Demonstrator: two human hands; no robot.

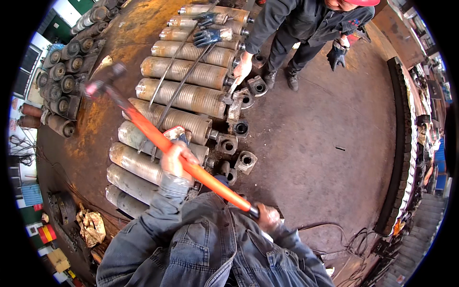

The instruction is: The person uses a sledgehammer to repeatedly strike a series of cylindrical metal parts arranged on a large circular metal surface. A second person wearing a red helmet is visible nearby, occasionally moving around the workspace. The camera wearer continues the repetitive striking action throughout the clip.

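Both hands were clenched around the orange handle of a sledgehammer [158, 138]: the left hand [176, 160] gripped it mid-shaft, and the right hand [267, 216] was wrapped about the black butt end at about five o'clock from the left. From the right hand the handle rose toward ten o'clock, and the dark, blurred hammer head [103, 81] hung raised over the rusty floor plate [311, 143], left of a row of cylinders. Those rusty steel cylinders [181, 98] lay side by side, running from twelve o'clock down to seven o'clock, each with a short stub at its right end. Square metal blocks with round bores [246, 161] sat just beside those stubs. Two long steel rods [179, 88] lay slanting across the row.

At one o'clock a co-worker in dark clothes bent over, bare hand [243, 67] down on a block at a cylinder's end, the other hand wearing a dark glove [337, 55]. A pair of blue gloves [210, 28] rested on the top cylinders. More cylinders were stacked end-on [64, 79] at ten o'clock.
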